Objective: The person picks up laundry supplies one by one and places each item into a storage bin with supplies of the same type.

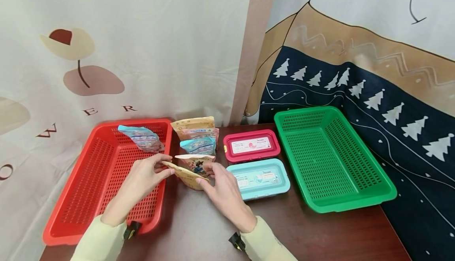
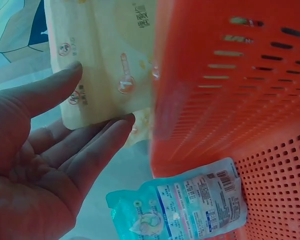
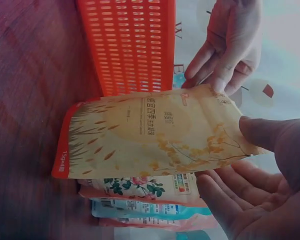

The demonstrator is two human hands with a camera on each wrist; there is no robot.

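Both hands pinch one yellow pouch by its top corners, the left hand at one end and the right hand at the other. Its front carries a plant print and a red bottom edge, plain in the right wrist view. Right behind it stands a pouch with a flower print, then a blue pouch, a pink one and a tan one, in a row. Another blue pouch leans inside the red basket, next to the left hand.
Right of the pouches, a crimson lidded box lies behind a light blue lidded box. A green basket stands at the right of the brown table. Printed curtains hang close behind the table.
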